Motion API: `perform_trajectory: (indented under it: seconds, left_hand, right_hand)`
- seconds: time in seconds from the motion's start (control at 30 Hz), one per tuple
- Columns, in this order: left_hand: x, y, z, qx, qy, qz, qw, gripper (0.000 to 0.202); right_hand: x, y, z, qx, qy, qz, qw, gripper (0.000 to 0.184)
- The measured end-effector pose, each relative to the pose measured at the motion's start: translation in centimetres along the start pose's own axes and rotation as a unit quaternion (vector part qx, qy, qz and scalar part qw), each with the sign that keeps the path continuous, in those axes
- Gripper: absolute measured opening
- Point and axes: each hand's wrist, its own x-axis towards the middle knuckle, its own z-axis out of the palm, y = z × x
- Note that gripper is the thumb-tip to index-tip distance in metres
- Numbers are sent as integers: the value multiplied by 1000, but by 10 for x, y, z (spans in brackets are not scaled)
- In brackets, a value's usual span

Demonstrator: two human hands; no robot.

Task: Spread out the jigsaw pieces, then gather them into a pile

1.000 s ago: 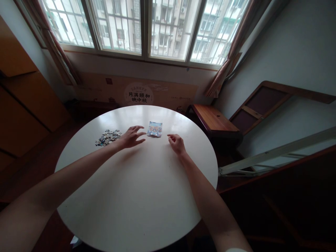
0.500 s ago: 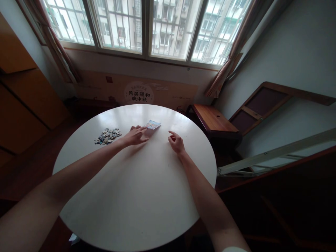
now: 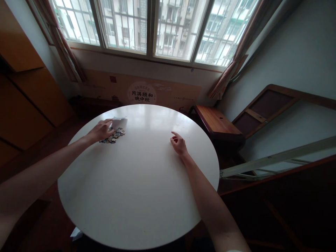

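Observation:
My left hand (image 3: 101,131) is at the far left of the table, its fingers closed on the edge of a small picture sheet (image 3: 119,118), which I see almost edge-on. Below and beside that hand lies a pile of jigsaw puzzle pieces (image 3: 114,136), partly hidden by the hand. My right hand (image 3: 179,143) rests on the right half of the round white table (image 3: 139,182). Its index finger points out while the other fingers curl loosely, and nothing shows between them.
A low wooden bench (image 3: 217,120) stands beyond the table's right edge. Orange-brown cabinets (image 3: 42,94) are on the left. Barred windows and a printed banner (image 3: 165,96) fill the far wall. Something white (image 3: 76,233) pokes out below the table's near left edge.
My left hand has carried the picture sheet leftward from the far middle of the table to beside the puzzle pile. My right hand has stayed nearly still. The view has shifted slightly.

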Motion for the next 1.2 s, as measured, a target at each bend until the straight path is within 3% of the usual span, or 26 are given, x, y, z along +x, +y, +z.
perform_trajectory:
  seconds: [0.17,0.23,0.33,0.43,0.57,0.67,0.77,0.87,0.97,1.1,1.2]
  left_hand:
    - [-18,-21,-2,-11,-12,0,1000,36]
    - [-21,-16,-10,-10,47,-16,999,30]
    - [-22,10,-27,-45,133,-48,989,30]
    - [-20,48,-35,-111,109,-75,985,37]
    - [-18,93,-23,-208,97,-34,973,44]
    - [-19,111,-4,-264,100,-21,959,35]
    - [-22,116,14,-317,89,-16,944,26]
    - [-27,111,23,-305,64,26,950,27]
    - [-34,106,25,-292,55,55,953,35]
    - [-39,107,24,-275,53,31,959,48]
    - [-41,110,25,-235,62,32,970,52]
  right_hand:
    - [-1,-1,0,-9,-12,-1,1000,45]
    - [-1,-1,0,-4,-12,-2,1000,44]
    - [0,2,2,7,-6,-10,1000,36]
    - [0,3,4,4,8,-30,1000,26]
    - [0,1,2,15,28,-28,999,57]
    - [-1,-2,-1,14,50,-7,999,66]
    - [-1,-3,-3,-5,65,12,998,60]
    - [-1,-3,-4,-30,66,31,997,49]
    - [-2,-4,-6,-67,47,52,995,49]
    - [-5,-9,-8,-155,25,81,984,52]
    - [-7,-11,-9,-206,41,100,973,50]
